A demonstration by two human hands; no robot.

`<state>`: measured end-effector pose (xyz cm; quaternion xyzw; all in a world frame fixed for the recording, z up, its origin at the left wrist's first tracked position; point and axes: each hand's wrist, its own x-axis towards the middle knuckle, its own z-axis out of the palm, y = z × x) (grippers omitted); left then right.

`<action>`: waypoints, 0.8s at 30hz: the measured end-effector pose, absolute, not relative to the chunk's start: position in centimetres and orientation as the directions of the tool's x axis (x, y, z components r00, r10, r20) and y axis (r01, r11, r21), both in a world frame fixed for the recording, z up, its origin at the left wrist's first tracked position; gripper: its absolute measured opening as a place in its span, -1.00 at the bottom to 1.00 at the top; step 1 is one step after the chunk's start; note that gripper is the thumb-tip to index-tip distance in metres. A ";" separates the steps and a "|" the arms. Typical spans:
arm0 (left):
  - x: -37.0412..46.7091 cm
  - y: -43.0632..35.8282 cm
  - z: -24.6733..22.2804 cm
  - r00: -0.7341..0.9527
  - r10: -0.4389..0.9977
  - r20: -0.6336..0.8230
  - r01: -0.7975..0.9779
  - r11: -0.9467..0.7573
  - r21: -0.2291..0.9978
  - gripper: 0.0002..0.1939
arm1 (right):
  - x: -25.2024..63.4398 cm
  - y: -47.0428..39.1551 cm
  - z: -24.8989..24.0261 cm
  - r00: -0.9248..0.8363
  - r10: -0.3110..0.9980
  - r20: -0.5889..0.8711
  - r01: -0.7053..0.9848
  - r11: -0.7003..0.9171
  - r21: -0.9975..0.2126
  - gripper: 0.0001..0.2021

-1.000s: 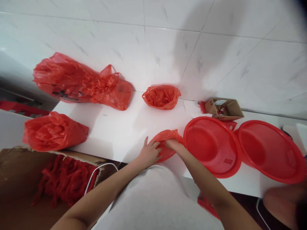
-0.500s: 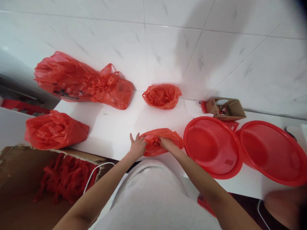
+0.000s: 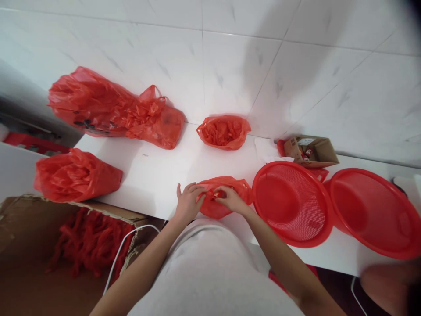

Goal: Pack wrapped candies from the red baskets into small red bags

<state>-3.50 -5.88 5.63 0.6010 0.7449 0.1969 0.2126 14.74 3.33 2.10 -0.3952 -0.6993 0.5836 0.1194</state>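
A thin red plastic bag [image 3: 217,214] lies at the front edge of the white table, its mouth facing up between my hands. My left hand [image 3: 190,201] is at the bag's left rim, thumb and fingers closed on the red plastic there, the little finger sticking out. Over the bag's mouth, my right hand [image 3: 233,200] has its thumb and index finger pinched on a small shiny red item [image 3: 217,193] whose kind is too small to make out. Other small contents of the bag are mostly hidden by my fingers.
Two red plastic baskets [image 3: 325,206] stand on the right, a small cardboard box [image 3: 320,151] behind them. A red bag [image 3: 223,131] full of crumpled red plastic is by the wall. More red bags [image 3: 79,175] are on the left, above a large carton [image 3: 26,245] of red plastic.
My right hand has come up out of the bag's mouth, its fingers now visible and pinched. My left hand's fingers have moved in closer over the left rim.
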 end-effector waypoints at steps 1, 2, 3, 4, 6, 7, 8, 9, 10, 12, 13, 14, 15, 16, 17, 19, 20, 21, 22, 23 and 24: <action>-3.6 -5.9 6.1 -0.194 0.980 -0.045 0.791 0.184 0.584 -0.77 | 14.8 3.4 1.9 -0.648 0.711 -0.274 0.385 -0.005 -0.923 -0.78; -3.6 -5.9 6.5 -0.195 0.981 -0.019 0.770 0.165 0.616 -0.77 | 15.0 3.3 1.7 -0.626 0.739 -0.251 0.358 -0.015 -0.934 -0.77; -3.7 -6.0 6.9 -0.195 0.981 0.002 0.751 0.148 0.644 -0.77 | 15.2 3.1 1.7 -0.594 0.771 -0.228 0.336 -0.020 -0.942 -0.75; -3.8 -6.0 7.2 -0.196 0.981 0.018 0.734 0.135 0.665 -0.76 | 15.6 2.9 1.9 -0.561 0.801 -0.208 0.320 -0.022 -0.947 -0.74; -3.7 -6.1 7.7 -0.203 0.979 0.029 0.713 0.128 0.689 -0.75 | 16.3 2.3 2.9 -0.523 0.833 -0.181 0.302 -0.017 -0.953 -0.73; -3.7 -6.2 7.9 -0.209 0.978 0.024 0.705 0.133 0.696 -0.73 | 16.6 2.0 3.7 -0.520 0.837 -0.171 0.290 -0.015 -0.957 -0.72; -3.5 -6.2 8.1 -0.219 0.976 0.016 0.697 0.145 0.702 -0.72 | 16.8 1.7 4.6 -0.523 0.837 -0.161 0.271 -0.016 -0.962 -0.71; -3.4 -6.2 8.4 -0.233 0.973 0.007 0.686 0.159 0.710 -0.71 | 16.9 1.4 5.5 -0.531 0.834 -0.150 0.248 -0.017 -0.969 -0.69; -3.2 -6.2 8.7 -0.249 0.968 0.000 0.671 0.173 0.721 -0.70 | 17.0 1.1 6.5 -0.538 0.831 -0.139 0.223 -0.019 -0.975 -0.67; -2.8 -6.1 9.4 -0.279 0.960 -0.006 0.632 0.188 0.752 -0.70 | 17.0 0.7 8.2 -0.537 0.835 -0.120 0.182 -0.024 -0.983 -0.65; -2.5 -6.1 9.9 -0.286 0.958 -0.009 0.610 0.189 0.769 -0.72 | 16.9 0.5 8.9 -0.527 0.843 -0.109 0.165 -0.024 -0.986 -0.65; -2.3 -6.1 10.4 -0.284 0.959 -0.015 0.585 0.186 0.789 -0.76 | 16.9 0.4 9.5 -0.514 0.852 -0.098 0.153 -0.021 -0.988 -0.66; -2.1 -6.1 11.0 -0.273 0.962 -0.027 0.555 0.181 0.812 -0.80 | 16.8 0.3 10.0 -0.501 0.861 -0.087 0.144 -0.016 -0.989 -0.66; -1.8 -6.0 11.5 -0.254 0.966 -0.045 0.518 0.175 0.837 -0.81 | 16.8 0.2 10.4 -0.489 0.869 -0.075 0.134 -0.010 -0.991 -0.66; -1.6 -6.0 12.1 -0.229 0.971 -0.068 0.472 0.172 0.865 -0.81 | 16.7 0.1 10.8 -0.480 0.875 -0.062 0.125 -0.002 -0.992 -0.65; -1.0 -5.9 12.9 -0.161 0.980 -0.119 0.360 0.171 0.917 -0.77 | 16.6 -0.1 11.3 -0.469 0.882 -0.044 0.108 0.008 -0.994 -0.64; -0.8 -5.9 13.2 -0.125 0.982 -0.142 0.305 0.174 0.936 -0.75 | 16.5 -0.3 11.5 -0.467 0.884 -0.040 0.099 0.008 -0.995 -0.63; -0.5 -5.8 13.4 -0.096 0.982 -0.163 0.256 0.182 0.949 -0.74 | 16.4 -0.4 11.7 -0.466 0.884 -0.037 0.092 0.006 -0.996 -0.62; -0.3 -5.8 13.5 -0.075 0.980 -0.182 0.209 0.194 0.958 -0.73 | 16.4 -0.5 11.8 -0.467 0.883 -0.038 0.087 0.003 -0.996 -0.61; -0.1 -5.7 13.5 -0.064 0.978 -0.199 0.164 0.207 0.965 -0.72 | 16.3 -0.7 12.0 -0.470 0.882 -0.040 0.083 0.000 -0.997 -0.60; 0.1 -5.6 13.4 -0.058 0.974 -0.217 0.118 0.223 0.968 -0.71 | 16.2 -0.8 12.1 -0.470 0.882 -0.040 0.083 -0.001 -0.997 -0.60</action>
